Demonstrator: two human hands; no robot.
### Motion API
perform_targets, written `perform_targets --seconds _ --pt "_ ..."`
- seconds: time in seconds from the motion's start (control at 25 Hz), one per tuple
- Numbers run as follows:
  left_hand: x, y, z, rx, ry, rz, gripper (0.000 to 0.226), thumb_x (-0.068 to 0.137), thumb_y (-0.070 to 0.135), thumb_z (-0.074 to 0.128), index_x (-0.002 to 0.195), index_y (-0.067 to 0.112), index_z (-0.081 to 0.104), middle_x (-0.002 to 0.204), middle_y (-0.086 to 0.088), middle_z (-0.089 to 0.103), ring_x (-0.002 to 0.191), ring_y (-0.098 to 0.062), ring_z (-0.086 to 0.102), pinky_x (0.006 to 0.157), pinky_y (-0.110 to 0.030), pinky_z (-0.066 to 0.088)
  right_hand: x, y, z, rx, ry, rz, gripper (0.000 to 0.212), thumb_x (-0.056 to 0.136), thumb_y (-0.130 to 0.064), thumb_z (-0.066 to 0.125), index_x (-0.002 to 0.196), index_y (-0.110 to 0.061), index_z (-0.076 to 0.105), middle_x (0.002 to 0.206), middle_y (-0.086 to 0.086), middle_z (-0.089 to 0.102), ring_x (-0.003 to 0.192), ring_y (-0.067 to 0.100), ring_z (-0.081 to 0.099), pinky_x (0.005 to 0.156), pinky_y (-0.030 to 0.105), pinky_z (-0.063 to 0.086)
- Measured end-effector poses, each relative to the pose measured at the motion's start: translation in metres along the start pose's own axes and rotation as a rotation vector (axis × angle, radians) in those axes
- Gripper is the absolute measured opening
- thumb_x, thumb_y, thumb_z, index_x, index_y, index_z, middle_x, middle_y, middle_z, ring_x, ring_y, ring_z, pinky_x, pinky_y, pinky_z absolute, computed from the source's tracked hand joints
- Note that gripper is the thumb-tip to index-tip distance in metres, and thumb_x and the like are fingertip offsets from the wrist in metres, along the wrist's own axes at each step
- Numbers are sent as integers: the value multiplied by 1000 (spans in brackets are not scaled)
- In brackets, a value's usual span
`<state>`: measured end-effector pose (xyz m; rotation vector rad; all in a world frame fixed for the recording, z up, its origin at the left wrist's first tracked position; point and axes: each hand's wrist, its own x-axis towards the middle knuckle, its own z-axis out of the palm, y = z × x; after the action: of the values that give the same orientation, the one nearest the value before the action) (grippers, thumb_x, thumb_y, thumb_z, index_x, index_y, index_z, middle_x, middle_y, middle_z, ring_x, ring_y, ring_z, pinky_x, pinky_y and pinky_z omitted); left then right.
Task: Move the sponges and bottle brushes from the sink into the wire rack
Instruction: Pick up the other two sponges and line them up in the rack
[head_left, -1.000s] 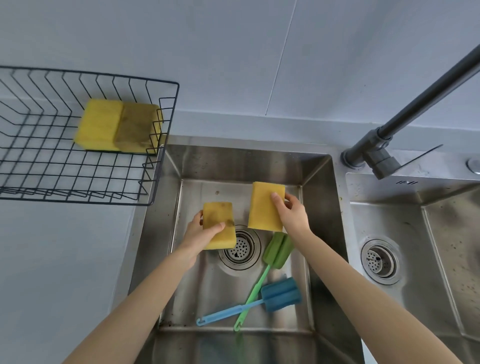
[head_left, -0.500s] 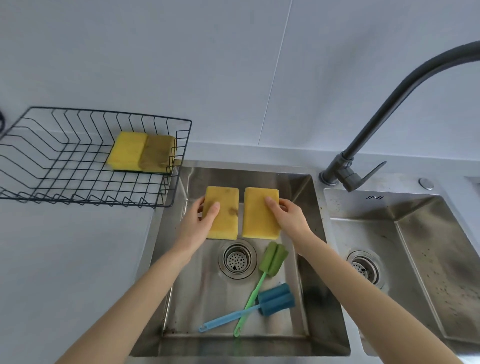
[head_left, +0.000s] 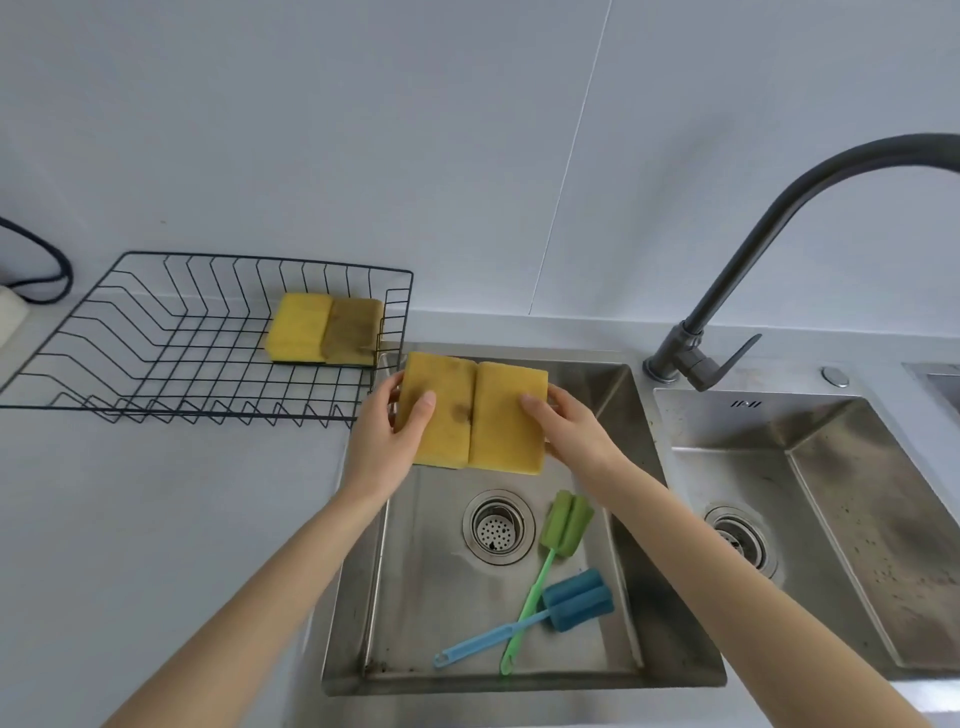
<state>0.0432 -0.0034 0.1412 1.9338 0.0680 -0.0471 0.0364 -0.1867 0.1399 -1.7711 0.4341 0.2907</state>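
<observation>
My left hand (head_left: 387, 439) grips a stained yellow sponge (head_left: 449, 400), and my right hand (head_left: 569, 428) grips a cleaner yellow sponge (head_left: 506, 415). The two sponges are pressed side by side above the far left part of the sink (head_left: 628, 415), near the rack's right end. Two more yellow sponges (head_left: 324, 327) lie in the black wire rack (head_left: 130, 332) on the counter to the left. On the sink floor a green bottle brush (head_left: 563, 525) and a blue bottle brush (head_left: 574, 603) lie with their handles crossed.
A drain strainer (head_left: 497, 527) sits in the middle of the sink floor. A dark curved faucet (head_left: 727, 291) stands at the back right, beside a second basin (head_left: 831, 519). A black cable (head_left: 47, 270) and a white object (head_left: 10, 317) are at the far left.
Both hands lifted their sponges up from the sink floor, brought them together edge to edge, and moved them left toward the rack. The camera view tilted up and back.
</observation>
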Motion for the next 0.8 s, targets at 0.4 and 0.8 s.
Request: perform_targets --seconds 0.4,0.8 --pt "10 -7 -93 -79 -7 -2 43 89 30 50 131 24 42 111 13 54 91 -4 55 79 -19 44 -12 -44 66 35 -113 -105 61 88 -23 61 142 -19 34 131 8 53 116 24 56 82 33 54" --pt "37 -29 -188 -144 52 -117 52 87 30 54 136 25 36 126 9 47 104 -10 48 88 -27 36 4 -89 146 52 -89 -102 59 86 -29 63 138 -16 38 115 10 56 96 23 60 71 28 57"
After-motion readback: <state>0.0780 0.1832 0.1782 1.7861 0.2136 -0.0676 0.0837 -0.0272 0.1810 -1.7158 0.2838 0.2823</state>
